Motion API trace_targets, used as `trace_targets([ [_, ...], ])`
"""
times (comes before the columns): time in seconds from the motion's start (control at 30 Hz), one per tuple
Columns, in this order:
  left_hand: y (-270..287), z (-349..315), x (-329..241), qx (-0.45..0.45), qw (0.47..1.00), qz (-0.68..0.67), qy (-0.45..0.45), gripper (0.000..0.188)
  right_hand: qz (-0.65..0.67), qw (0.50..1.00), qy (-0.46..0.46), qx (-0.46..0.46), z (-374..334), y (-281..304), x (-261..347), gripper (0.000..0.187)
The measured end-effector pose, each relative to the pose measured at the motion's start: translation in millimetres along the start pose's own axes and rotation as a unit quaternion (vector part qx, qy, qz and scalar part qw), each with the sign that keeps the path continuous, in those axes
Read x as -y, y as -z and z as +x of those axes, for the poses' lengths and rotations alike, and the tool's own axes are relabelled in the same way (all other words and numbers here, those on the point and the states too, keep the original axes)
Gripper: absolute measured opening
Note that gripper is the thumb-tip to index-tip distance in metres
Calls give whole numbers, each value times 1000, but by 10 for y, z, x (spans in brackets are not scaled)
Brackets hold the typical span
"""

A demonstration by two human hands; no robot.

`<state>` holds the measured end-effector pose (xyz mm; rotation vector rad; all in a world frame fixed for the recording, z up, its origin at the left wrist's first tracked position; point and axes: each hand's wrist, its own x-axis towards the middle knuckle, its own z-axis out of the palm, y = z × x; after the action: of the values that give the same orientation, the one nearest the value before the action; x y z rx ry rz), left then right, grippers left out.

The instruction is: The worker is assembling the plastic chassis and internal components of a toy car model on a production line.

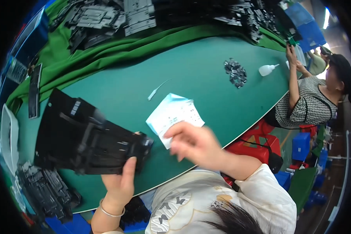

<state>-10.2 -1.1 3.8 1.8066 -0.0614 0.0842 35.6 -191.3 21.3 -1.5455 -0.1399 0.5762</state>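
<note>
My left hand (pixel 122 182) grips a large black plastic panel (pixel 72 132) by its narrow right end, with the thumb on top. The panel is tilted, its moulded ribs and clips facing up, and small pale labels show on it. Over the lower edge of a white-and-blue sheet of paper (pixel 175 111) hovers my right hand (pixel 195 142). Its fingers are curled and smeared by motion, so whether something small sits between them is hidden. Just beyond the paper, a thin white pointed tool (pixel 154 93) lies on the green table (pixel 199 66).
Small black pieces (pixel 235 73) are heaped near a white squeeze bottle (pixel 266 70). Black plastic parts (pixel 46 191) are stacked at the left; more lie behind a green cloth (pixel 144 43). A phone-like black slab (pixel 34 90) lies far left. A co-worker (pixel 308 93) sits at the right.
</note>
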Motion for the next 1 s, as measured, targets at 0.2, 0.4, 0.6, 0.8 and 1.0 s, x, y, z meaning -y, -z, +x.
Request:
trace_targets([
  [0.2, -8, 39, -16, -51, 976, -195, 84, 39, -387, 823, 121, -398, 192, 1337, -108, 9],
  [0.4, -6, 88, 61, -47, 971, -209, 106, 39, -472, 771, 90, -418, 234, 1473, -197, 12],
  [0.6, -14, 98, 14, -55, 967, -222, 114, 40, -449, 794, 88, -401, 275, 1523, -203, 12],
  [0.8, 21, 128, 21, -37, 963, -239, 118, 37, -362, 863, 160, -312, 118, 1070, -30, 11],
  [1.0, 40, 102, 69, -35, 963, -241, 116, 34, -418, 865, 256, -108, 156, 537, -18, 12],
])
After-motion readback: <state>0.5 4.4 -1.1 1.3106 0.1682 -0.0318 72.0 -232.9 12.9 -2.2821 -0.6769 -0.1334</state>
